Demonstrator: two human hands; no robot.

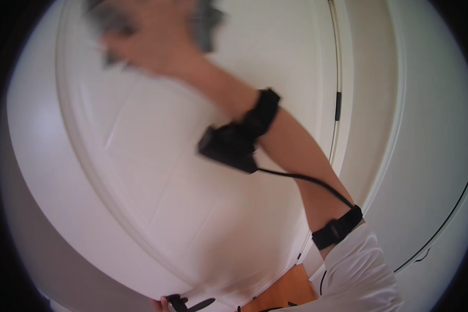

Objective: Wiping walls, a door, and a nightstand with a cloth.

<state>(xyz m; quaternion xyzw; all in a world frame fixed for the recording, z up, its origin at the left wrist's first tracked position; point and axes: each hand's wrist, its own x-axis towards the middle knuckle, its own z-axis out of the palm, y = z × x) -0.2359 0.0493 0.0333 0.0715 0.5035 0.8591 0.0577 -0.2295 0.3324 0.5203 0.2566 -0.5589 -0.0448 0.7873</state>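
My right hand (151, 44) is raised against a white panelled door (156, 171) that fills most of the view. The hand is blurred. It presses a grey cloth (205, 23) flat to the upper part of the door, and the cloth shows on both sides of the hand, dark grey and smeared by the blur. The grip looks closed over the cloth, fingers spread across it rather than curled; finer detail I cannot tell.

My right forearm runs down from the hand toward the lower right. A black strap circles the wrist (265, 112), and a small black device (229, 148) hangs just below it on the forearm's underside. A black cable (307, 181) leads from that device to a second black strap (338, 229) near the elbow, just above the rolled white sleeve (361, 275).

My left hand (164, 302) barely shows at the bottom edge, only fingertips, touching a dark door handle (192, 304). Whether that grip is closed on the handle I cannot tell.

To the right of the door stands the white door frame (369, 104). A patch of orange-brown floor (291, 288) shows at the bottom.
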